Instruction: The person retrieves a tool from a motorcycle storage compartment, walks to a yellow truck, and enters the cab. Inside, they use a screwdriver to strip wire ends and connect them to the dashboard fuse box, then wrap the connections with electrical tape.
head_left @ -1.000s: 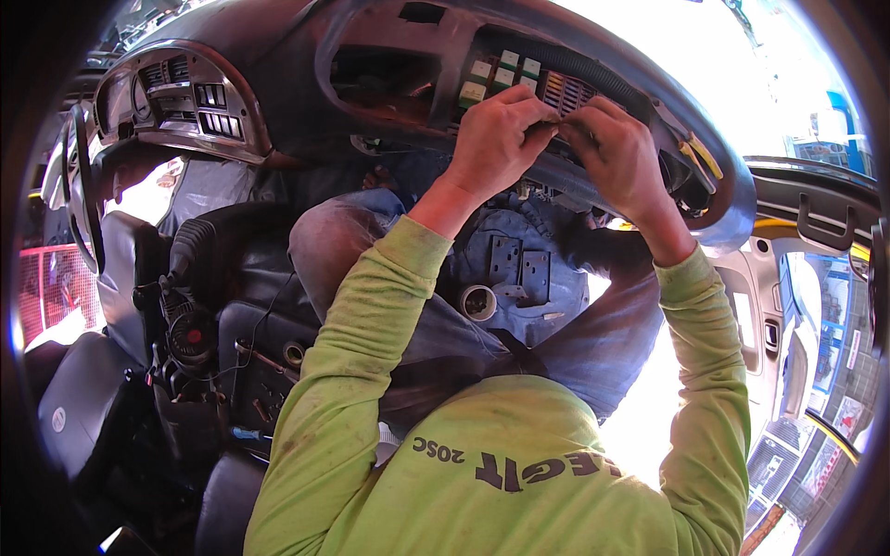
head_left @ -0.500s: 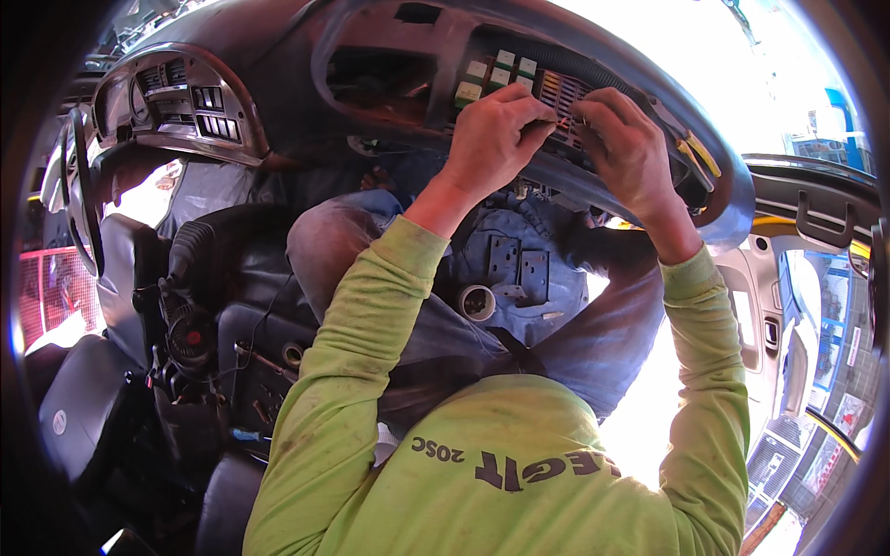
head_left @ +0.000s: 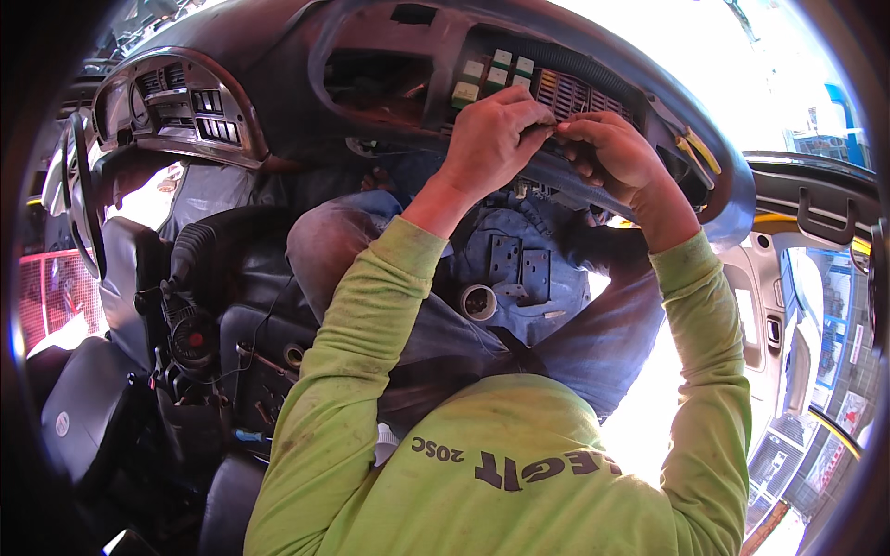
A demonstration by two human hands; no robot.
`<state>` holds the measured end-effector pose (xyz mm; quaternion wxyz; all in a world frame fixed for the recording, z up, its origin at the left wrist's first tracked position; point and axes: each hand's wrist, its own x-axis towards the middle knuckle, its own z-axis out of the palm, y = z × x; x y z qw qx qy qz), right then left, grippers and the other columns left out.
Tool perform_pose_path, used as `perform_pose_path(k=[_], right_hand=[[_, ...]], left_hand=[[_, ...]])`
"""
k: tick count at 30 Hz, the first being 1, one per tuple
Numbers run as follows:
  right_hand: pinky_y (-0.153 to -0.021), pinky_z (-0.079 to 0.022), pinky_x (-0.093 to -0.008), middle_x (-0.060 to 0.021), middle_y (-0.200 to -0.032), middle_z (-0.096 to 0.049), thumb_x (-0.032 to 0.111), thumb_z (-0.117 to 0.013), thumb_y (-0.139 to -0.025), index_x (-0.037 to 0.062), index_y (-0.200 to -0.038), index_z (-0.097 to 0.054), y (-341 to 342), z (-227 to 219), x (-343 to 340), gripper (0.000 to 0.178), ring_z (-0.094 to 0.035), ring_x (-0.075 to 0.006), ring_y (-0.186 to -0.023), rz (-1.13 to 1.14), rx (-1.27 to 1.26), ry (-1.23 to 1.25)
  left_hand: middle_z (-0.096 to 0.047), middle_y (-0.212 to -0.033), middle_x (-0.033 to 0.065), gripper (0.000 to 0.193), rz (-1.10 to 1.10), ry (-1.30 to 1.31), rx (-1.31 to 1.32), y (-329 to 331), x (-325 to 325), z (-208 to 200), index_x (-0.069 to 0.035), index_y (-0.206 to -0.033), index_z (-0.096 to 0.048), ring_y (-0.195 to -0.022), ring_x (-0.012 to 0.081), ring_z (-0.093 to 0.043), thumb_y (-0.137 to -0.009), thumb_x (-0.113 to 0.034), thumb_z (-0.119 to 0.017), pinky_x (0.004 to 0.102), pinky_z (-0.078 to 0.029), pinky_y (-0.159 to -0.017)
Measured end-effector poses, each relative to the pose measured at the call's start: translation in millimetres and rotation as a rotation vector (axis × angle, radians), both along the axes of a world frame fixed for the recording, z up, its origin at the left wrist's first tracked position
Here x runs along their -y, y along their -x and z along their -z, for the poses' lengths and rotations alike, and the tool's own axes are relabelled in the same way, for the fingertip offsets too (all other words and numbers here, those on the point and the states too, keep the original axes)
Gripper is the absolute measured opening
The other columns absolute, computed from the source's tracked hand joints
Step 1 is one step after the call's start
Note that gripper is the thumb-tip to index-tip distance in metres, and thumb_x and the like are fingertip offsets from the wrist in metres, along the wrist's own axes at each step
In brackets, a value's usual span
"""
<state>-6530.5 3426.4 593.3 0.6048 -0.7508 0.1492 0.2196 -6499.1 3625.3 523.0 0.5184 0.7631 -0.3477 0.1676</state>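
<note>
Both hands meet in front of the open fuse panel [head_left: 579,96] in the dashboard, fingertips almost touching. My left hand [head_left: 491,139] is closed in a pinch, thumb against forefinger. Coming from the right, my right hand [head_left: 619,156] is also pinched, its other fingers curled under. Whatever lies between the fingertips is too small and too covered to name. Behind the fingers run rows of small fuses, and several pale, blocky relays [head_left: 465,93] stand just left of them.
A yellow-handled tool [head_left: 697,152] rests in a slot at the dashboard's right end. Below the hands, dark metal brackets [head_left: 519,269] and a white ring-shaped piece [head_left: 477,302] lie on blue fabric between my legs. Black seats [head_left: 79,408] and a steering wheel [head_left: 82,190] are at left.
My right hand has moved left and slightly down, bringing its fingertips to the left hand's, and more of the fuse rows shows. My left hand has stayed nearly still.
</note>
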Motion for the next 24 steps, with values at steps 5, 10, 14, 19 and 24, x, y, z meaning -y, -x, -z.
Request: perform_pose_path(k=[5, 10, 14, 19, 24], right_hand=[[-0.068, -0.054, -0.0362, -0.0112, -0.086, -0.067, 0.013, -0.068, -0.095, 0.0001, -0.104, -0.068, 13.8, -8.5, -2.5, 0.016, -0.069, -0.0219, -0.073, -0.134, 0.779, 0.593], [-0.073, -0.056, -0.0408, -0.0089, -0.093, -0.066, 0.006, -0.076, -0.086, 0.0061, -0.103, -0.069, 17.9, -0.6, -9.5, 0.018, -0.070, -0.0311, -0.083, -0.338, 1.244, 0.924], [-0.072, -0.056, -0.0418, -0.0070, -0.093, -0.065, 0.007, -0.077, -0.085, 0.0068, -0.105, -0.070, 17.5, 4.7, -11.9, 0.022, -0.070, -0.0305, -0.086, -0.394, 1.282, 0.967], [-0.074, -0.056, -0.0422, -0.0072, -0.095, -0.066, 0.003, -0.076, -0.083, 0.0065, -0.106, -0.071, 15.5, -2.2, -10.6, 0.024, -0.069, -0.0311, -0.088, -0.429, 1.280, 0.891], [-0.074, -0.055, -0.0425, -0.0071, -0.095, -0.067, 0.001, -0.075, -0.082, 0.0062, -0.104, -0.070, 10.8, -7.1, -7.6, 0.022, -0.068, -0.0312, -0.088, -0.478, 1.293, 0.934]], left_hand=[[-0.070, -0.089, 0.0074, 0.010, -0.009, 0.035, -0.028, -3.0, -1.2, 1.0, -0.005, -0.097, -0.077, -0.080, 0.0279, -0.071, -0.087, -0.005, -0.078, 0.0358, -0.055, -0.071], [-0.070, -0.089, 0.0074, 0.009, -0.008, 0.055, -0.045, -3.5, -0.5, 1.8, -0.004, -0.097, -0.078, -0.079, 0.0272, -0.071, -0.088, -0.005, -0.078, 0.0357, -0.055, -0.071], [-0.070, -0.088, 0.0074, 0.009, -0.009, 0.065, -0.051, -2.8, -1.1, 1.8, -0.005, -0.097, -0.078, -0.079, 0.0273, -0.071, -0.088, -0.007, -0.078, 0.0359, -0.055, -0.070], [-0.069, -0.086, 0.0066, 0.010, -0.026, 0.061, -0.022, -3.0, -2.0, 1.4, -0.007, -0.096, -0.078, -0.078, 0.0287, -0.070, -0.087, -0.009, -0.079, 0.0374, -0.055, -0.070], [-0.070, -0.087, 0.0065, 0.012, -0.025, 0.053, -0.013, -3.7, -1.5, 2.7, -0.007, -0.097, -0.078, -0.080, 0.0285, -0.071, -0.086, -0.010, -0.080, 0.0371, -0.056, -0.072]])
